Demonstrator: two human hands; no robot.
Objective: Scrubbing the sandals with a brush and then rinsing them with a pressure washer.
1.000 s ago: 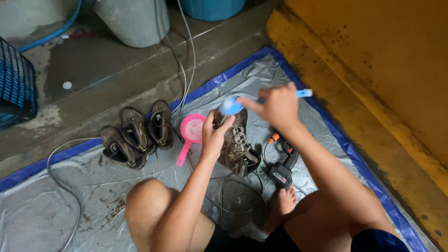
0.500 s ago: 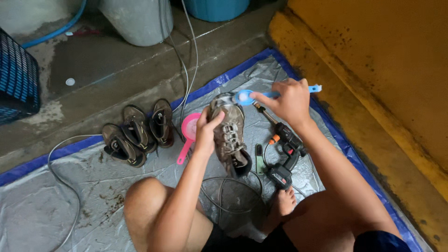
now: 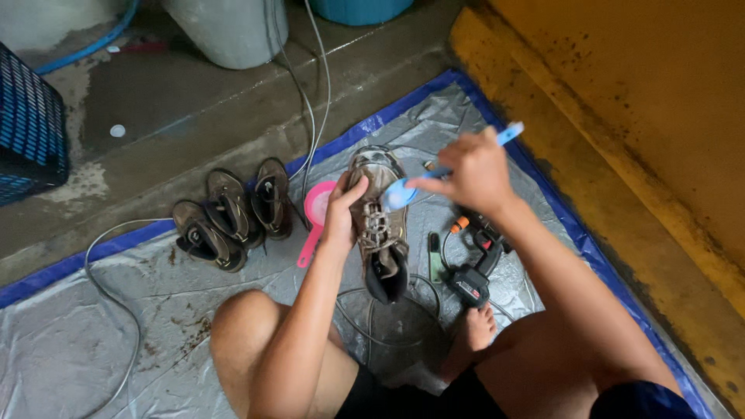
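Observation:
My left hand (image 3: pixel 339 221) grips the side of a muddy brown laced shoe (image 3: pixel 379 225), holding it up over the tarp with its toe pointing away from me. My right hand (image 3: pixel 472 172) holds a light blue brush (image 3: pixel 405 192) by its handle, and the brush head rests on the upper front of the shoe. Three other dirty brown shoes (image 3: pixel 230 213) lie together on the tarp to the left. A pink scoop-like tool (image 3: pixel 316 214) lies just left of the held shoe.
A grey tarp with a blue border (image 3: pixel 93 341) covers the floor under my bare legs. A black and red spray tool with hose (image 3: pixel 473 264) lies by my right foot. Cables (image 3: pixel 310 93) run up the concrete step. A blue crate (image 3: pixel 27 132), grey bucket (image 3: pixel 229 27) and yellow wall (image 3: pixel 636 116) surround the spot.
The shoe has been turned and brought lower toward me. My right hand has moved the brush from the far side down onto the shoe's front.

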